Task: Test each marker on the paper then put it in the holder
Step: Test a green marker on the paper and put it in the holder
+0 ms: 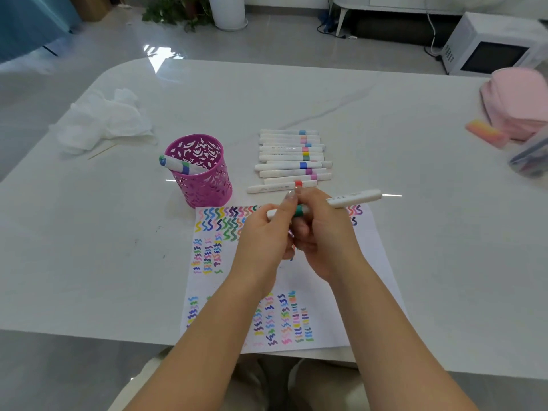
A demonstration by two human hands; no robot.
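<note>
Above the far end of the paper (373,262), both hands meet on one marker (353,198) — a white barrel with a green band, lying almost level with its long end pointing right. The left hand (261,235) curls its fingers round the left end, forefinger raised along the top. The right hand (323,235) wraps the barrel just beside the band, so the two fists touch. It looks like the cap is being worked at the band. Whether it is coming off or going on cannot be told, since the tip is hidden.

To do it well, the person should move the cap straight along the barrel with a slight twist. Keeping both hands close to the joint stops the smooth plastic slipping and keeps the tip off the fingers. A short squiggle then belongs in a bare patch. The middle and right of the sheet have room, while the rest carries rows of coloured waves.

The holder (201,179) stands left of the hands, just beyond the sheet's far-left corner. It is a magenta cylinder pierced with a leafy cut-out pattern, and capped markers (178,166) lean on its left rim. How many is hard to tell. Beyond the hands a tidy row of markers (292,157) lies flat on the glossy, marble-veined table (385,114), each one slim, round and white with one colour band. Far left sits a crumpled tissue (106,120), soft and creased.
</note>
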